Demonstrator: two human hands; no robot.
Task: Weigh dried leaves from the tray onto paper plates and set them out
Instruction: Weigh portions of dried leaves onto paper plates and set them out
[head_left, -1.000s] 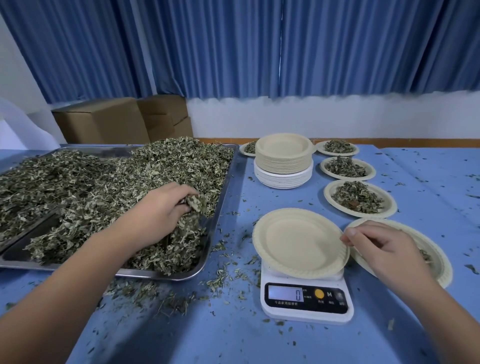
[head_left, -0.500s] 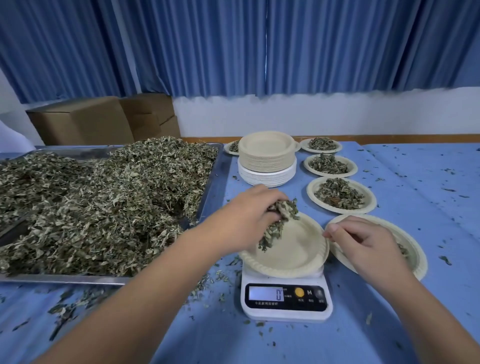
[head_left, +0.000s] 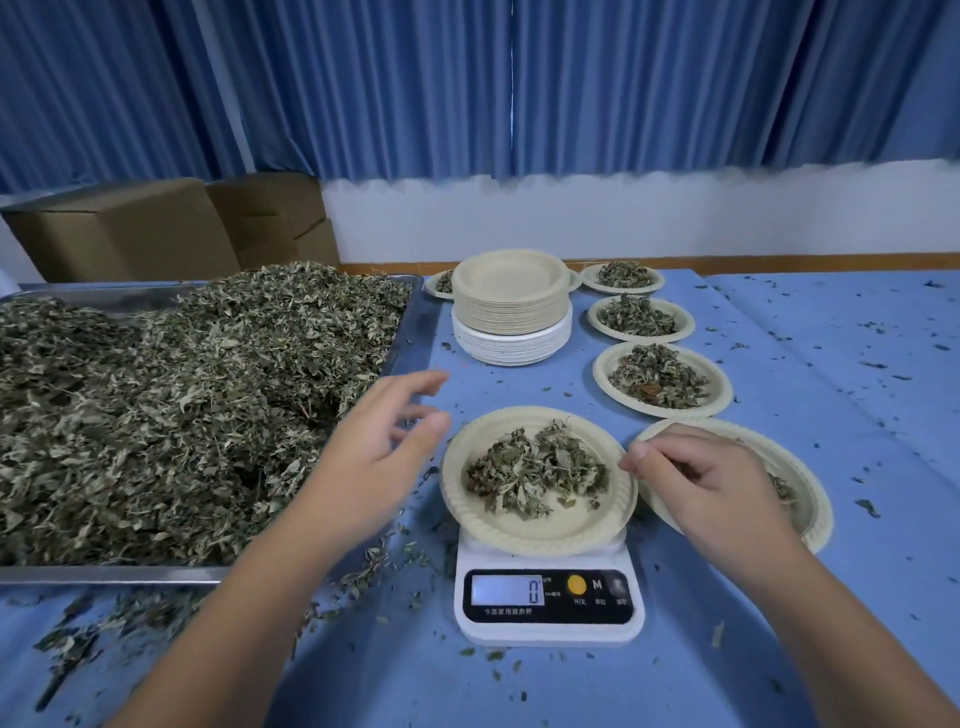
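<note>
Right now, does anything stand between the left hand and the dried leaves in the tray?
Nothing visible does. The left hand hovers open at the right rim of the tray, and the dried leaves lie heaped right beside it, uncovered.

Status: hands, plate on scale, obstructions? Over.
Left hand open, empty. Right hand at plate rim, grip unclear. Leaves on plate, scale reads 0. Another plate close alongside.
</note>
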